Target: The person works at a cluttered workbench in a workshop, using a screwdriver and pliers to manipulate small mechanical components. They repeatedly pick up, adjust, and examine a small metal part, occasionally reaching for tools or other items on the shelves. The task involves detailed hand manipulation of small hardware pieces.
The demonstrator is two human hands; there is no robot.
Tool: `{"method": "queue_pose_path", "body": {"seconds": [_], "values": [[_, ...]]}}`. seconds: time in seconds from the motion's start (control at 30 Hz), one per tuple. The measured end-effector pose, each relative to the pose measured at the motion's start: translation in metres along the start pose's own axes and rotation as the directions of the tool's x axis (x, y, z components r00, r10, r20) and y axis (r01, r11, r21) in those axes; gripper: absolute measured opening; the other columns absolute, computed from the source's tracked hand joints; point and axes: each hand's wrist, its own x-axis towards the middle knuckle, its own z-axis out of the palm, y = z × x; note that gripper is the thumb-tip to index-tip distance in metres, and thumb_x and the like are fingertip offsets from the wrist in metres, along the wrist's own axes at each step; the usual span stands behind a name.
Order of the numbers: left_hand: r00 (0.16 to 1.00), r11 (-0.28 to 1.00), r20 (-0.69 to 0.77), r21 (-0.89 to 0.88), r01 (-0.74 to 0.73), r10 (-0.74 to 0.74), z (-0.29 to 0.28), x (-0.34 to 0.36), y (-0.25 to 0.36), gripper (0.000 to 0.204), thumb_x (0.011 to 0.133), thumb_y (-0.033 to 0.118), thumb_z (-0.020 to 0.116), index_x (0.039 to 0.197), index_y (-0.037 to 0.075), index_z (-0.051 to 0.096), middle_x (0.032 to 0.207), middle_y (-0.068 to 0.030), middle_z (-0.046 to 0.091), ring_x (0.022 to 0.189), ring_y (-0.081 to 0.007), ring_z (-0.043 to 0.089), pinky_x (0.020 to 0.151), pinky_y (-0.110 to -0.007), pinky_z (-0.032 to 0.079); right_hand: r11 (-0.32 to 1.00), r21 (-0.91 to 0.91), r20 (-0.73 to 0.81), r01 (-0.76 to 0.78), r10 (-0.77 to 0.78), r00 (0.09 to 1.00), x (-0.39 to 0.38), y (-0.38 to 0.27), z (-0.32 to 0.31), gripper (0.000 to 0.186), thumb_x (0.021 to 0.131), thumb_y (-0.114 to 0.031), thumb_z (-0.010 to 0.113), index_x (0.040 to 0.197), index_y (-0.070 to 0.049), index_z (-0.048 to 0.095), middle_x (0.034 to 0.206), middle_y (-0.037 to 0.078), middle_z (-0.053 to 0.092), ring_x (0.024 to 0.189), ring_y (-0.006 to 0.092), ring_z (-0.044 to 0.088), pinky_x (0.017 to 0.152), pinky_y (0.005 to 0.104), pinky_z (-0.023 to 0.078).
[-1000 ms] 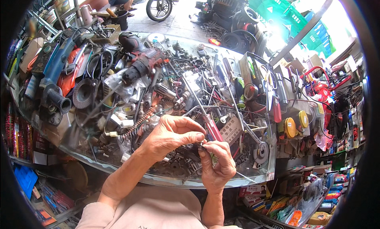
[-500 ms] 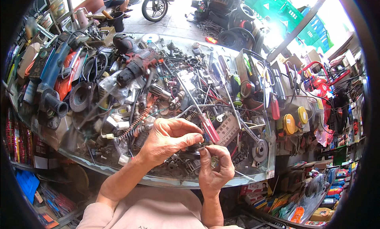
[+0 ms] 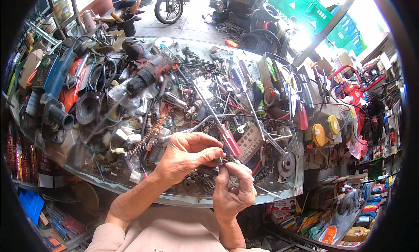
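So both my hands are right up at the near edge of the glass bench top (image 3: 279, 192), working on one small dark metal part (image 3: 208, 170) that sits between them. My left hand (image 3: 183, 159) comes in from the left and is curled over it, thumb and forefinger pinched closed on the part's upper end. My right hand (image 3: 232, 192) is below and a bit to the right, fingers bent up and gripping the lower right end, with the index finger standing almost straight up against it. Neither hand is loose, both are clamped on the same piece.

The part's long axis runs roughly left to right, tipped slightly down toward my left, so it lies crossways in front of me rather than pointing away. The left hand is the one covering most of it; the right only has the tip. What the part actually is, I can't tell, my fingers hide too much.

Just beyond my fingertips lies a red-handled screwdriver (image 3: 228, 140), handle nearest me, shaft pointing away up the bench. A coil spring (image 3: 146, 141) lies to the left, and a cordless drill (image 3: 146, 72) sits well back in the pile.
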Motion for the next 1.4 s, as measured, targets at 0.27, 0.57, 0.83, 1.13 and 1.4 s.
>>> {"method": "queue_pose_path", "body": {"seconds": [0.27, 0.57, 0.83, 1.13, 1.4], "values": [[0.999, 0.999, 0.03, -0.019, 0.029, -0.028, 0.0, 0.001, 0.003, 0.021, 0.087, 0.006, 0.071, 0.105, -0.003, 0.067, 0.095, -0.0119, 0.072, 0.086, -0.0153, 0.069, 0.075, -0.028, 0.058, 0.999, -0.043, 0.008, -0.011, 0.012, 1.0, -0.001, -0.003, 0.0, 0.025, 0.07, 0.007, 0.077, 0.091, -0.002, 0.067, 0.082, 0.007, 0.067, 0.065, 0.02, 0.059, 0.067, 0.032, 0.048], [0.998, 0.998, 0.044, -0.056, 0.043, -0.04, -0.004, 0.0, 0.004, 0.023, 0.087, 0.006, 0.071, 0.106, -0.004, 0.066, 0.097, -0.012, 0.071, 0.088, -0.0161, 0.069, 0.078, -0.03, 0.059, 0.966, -0.2, 0.059, 0.166, -0.157, 0.986, 0.002, 0.0, 0.001, 0.017, 0.078, -0.004, 0.076, 0.091, -0.001, 0.066, 0.075, 0.006, 0.063, 0.061, 0.0217, 0.056, 0.07, 0.0367, 0.044], [0.997, 0.996, 0.056, -0.067, 0.059, -0.056, -0.004, 0.0, 0.004, 0.022, 0.086, 0.006, 0.072, 0.106, -0.003, 0.067, 0.096, -0.0108, 0.071, 0.087, -0.0152, 0.068, 0.077, -0.03, 0.058, 0.961, -0.244, 0.11, 0.129, -0.105, 0.988, 0.001, -0.001, 0.002, 0.012, 0.081, -0.006, 0.071, 0.085, -0.001, 0.061, 0.073, 0.008, 0.06, 0.066, 0.026, 0.056, 0.078, 0.0415, 0.043], [0.999, 0.996, 0.01, -0.086, 0.035, -0.035, 0.001, -0.001, 0.003, 0.022, 0.082, 0.002, 0.074, 0.102, -0.004, 0.068, 0.089, -0.0136, 0.072, 0.081, -0.0184, 0.071, 0.069, -0.028, 0.058, 0.968, -0.223, 0.109, 0.115, -0.093, 0.99, 0.001, -0.009, -0.001, 0.016, 0.079, -0.003, 0.074, 0.086, -0.002, 0.06, 0.076, 0.006, 0.062, 0.067, 0.0236, 0.055, 0.073, 0.0364, 0.042], [0.997, 0.993, 0.024, -0.097, 0.073, -0.071, 0.001, -0.001, 0.005, 0.024, 0.081, 0.005, 0.076, 0.102, -0.003, 0.068, 0.088, -0.0121, 0.072, 0.08, -0.0174, 0.071, 0.069, -0.027, 0.057, 0.975, -0.202, 0.088, 0.096, -0.08, 0.993, 0.0, -0.01, -0.002, 0.015, 0.079, -0.005, 0.075, 0.084, -0.002, 0.061, 0.075, 0.006, 0.062, 0.068, 0.0233, 0.055, 0.075, 0.0379, 0.044]]}}
